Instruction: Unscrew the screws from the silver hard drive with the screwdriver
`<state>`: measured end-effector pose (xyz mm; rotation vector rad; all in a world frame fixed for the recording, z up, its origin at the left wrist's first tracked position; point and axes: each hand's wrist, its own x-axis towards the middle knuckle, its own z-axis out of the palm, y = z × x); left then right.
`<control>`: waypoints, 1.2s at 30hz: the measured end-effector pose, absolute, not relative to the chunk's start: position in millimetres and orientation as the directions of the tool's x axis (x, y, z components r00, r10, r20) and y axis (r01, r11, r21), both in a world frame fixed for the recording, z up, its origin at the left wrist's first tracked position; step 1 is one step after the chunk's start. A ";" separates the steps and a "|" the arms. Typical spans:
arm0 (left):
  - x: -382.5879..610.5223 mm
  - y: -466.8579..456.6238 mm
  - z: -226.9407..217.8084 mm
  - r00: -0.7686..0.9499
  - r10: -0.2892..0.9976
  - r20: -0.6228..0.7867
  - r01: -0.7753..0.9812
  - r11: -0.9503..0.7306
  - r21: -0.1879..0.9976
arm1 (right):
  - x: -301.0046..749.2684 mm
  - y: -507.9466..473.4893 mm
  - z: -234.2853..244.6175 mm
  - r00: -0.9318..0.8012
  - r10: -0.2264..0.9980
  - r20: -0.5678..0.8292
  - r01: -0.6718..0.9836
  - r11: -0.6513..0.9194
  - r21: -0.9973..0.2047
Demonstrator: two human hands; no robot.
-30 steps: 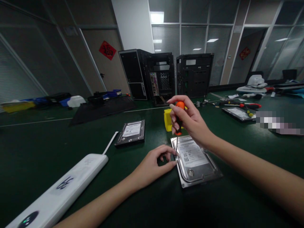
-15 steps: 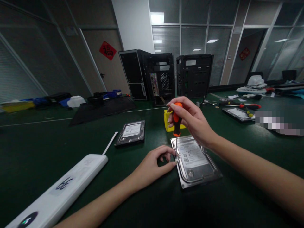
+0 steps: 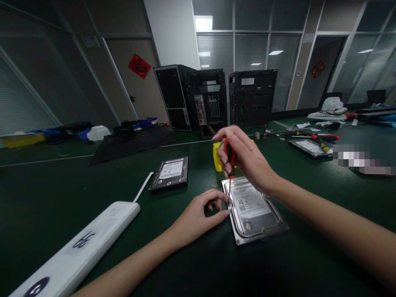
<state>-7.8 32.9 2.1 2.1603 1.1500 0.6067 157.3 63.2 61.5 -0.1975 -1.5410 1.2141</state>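
Observation:
A silver hard drive (image 3: pixel 255 208) lies flat on the green table in front of me, label side up. In my right hand (image 3: pixel 247 159) is a screwdriver (image 3: pixel 230 154) with an orange and black handle, held nearly upright. Its thin shaft reaches down to the drive's left edge. There, the thumb and forefinger of my left hand (image 3: pixel 202 210) close in around the screwdriver's tip. Whatever may sit between those fingertips is too small to make out. Behind my right hand stands a yellow object (image 3: pixel 217 159), partly hidden.
A second hard drive (image 3: pixel 170 174) lies left of centre, near a long white case (image 3: pixel 83 243) with a thin strip sticking out. Black computer cases (image 3: pixel 173 97) stand at the back. On the right are another drive (image 3: pixel 309 147), pliers (image 3: pixel 329 137) and a white helmet-like object (image 3: pixel 332 105).
My right hand has shifted its grip on the screwdriver, its fingers now wrapping lower and covering more of the handle. My left hand and the hard drive stay in place.

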 end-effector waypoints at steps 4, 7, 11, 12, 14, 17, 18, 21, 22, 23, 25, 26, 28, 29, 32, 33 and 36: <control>-7.6 32.5 2.4 0.512 0.852 0.110 0.576 -0.435 0.692 | 157.1 62.8 62.0 -0.411 0.671 0.617 -0.476 0.420 -0.773; -7.3 32.1 3.5 0.512 0.852 0.107 0.578 -0.434 0.692 | 157.2 64.3 61.1 -0.381 0.678 0.629 -0.460 0.451 -0.765; -7.3 32.0 4.5 0.511 0.855 0.093 0.581 -0.423 0.695 | 158.0 67.2 60.8 -0.359 0.682 0.638 -0.456 0.468 -0.757; -7.4 32.1 4.3 0.509 0.855 0.095 0.581 -0.423 0.695 | 158.2 67.8 61.0 -0.368 0.677 0.637 -0.460 0.463 -0.758; -7.6 32.4 3.6 0.505 0.857 0.104 0.578 -0.425 0.696 | 158.4 68.4 61.4 -0.394 0.663 0.636 -0.465 0.453 -0.760; -7.8 32.5 2.6 0.507 0.855 0.110 0.573 -0.429 0.698 | 157.6 67.4 61.6 -0.405 0.660 0.633 -0.461 0.450 -0.765; -7.8 32.5 2.4 0.509 0.854 0.109 0.572 -0.430 0.698 | 157.1 66.4 61.5 -0.397 0.667 0.630 -0.460 0.450 -0.766; -8.0 32.4 2.5 0.517 0.849 0.110 0.566 -0.436 0.700 | 154.5 62.0 60.8 -0.376 0.684 0.625 -0.470 0.440 -0.765; -8.1 32.5 2.6 0.520 0.847 0.109 0.566 -0.436 0.700 | 153.5 60.3 60.6 -0.379 0.686 0.621 -0.477 0.431 -0.766; -8.2 32.5 2.7 0.521 0.847 0.107 0.565 -0.437 0.700 | 152.5 58.6 60.5 -0.385 0.686 0.617 -0.485 0.419 -0.768; -8.3 32.7 2.7 0.521 0.847 0.107 0.568 -0.437 0.698 | 150.9 55.6 60.4 -0.403 0.682 0.611 -0.501 0.394 -0.770; -8.2 32.8 2.7 0.519 0.848 0.107 0.570 -0.436 0.696 | 150.4 54.6 60.6 -0.413 0.676 0.610 -0.506 0.386 -0.771; -8.1 32.9 2.4 0.515 0.850 0.109 0.574 -0.436 0.693 | 150.0 53.6 61.4 -0.425 0.666 0.613 -0.509 0.384 -0.770; -8.0 33.0 2.2 0.515 0.850 0.109 0.575 -0.437 0.692 | 150.0 53.7 61.9 -0.424 0.665 0.614 -0.510 0.386 -0.769; -7.8 33.3 1.3 0.517 0.849 0.113 0.572 -0.441 0.692 | 150.6 54.8 63.7 -0.395 0.683 0.614 -0.512 0.392 -0.765; -7.8 33.4 1.0 0.517 0.848 0.115 0.571 -0.442 0.692 | 150.7 55.2 64.2 -0.382 0.692 0.612 -0.514 0.392 -0.763; -8.0 33.6 0.5 0.516 0.849 0.117 0.569 -0.442 0.694 | 150.7 55.6 64.9 -0.361 0.716 0.597 -0.512 0.383 -0.769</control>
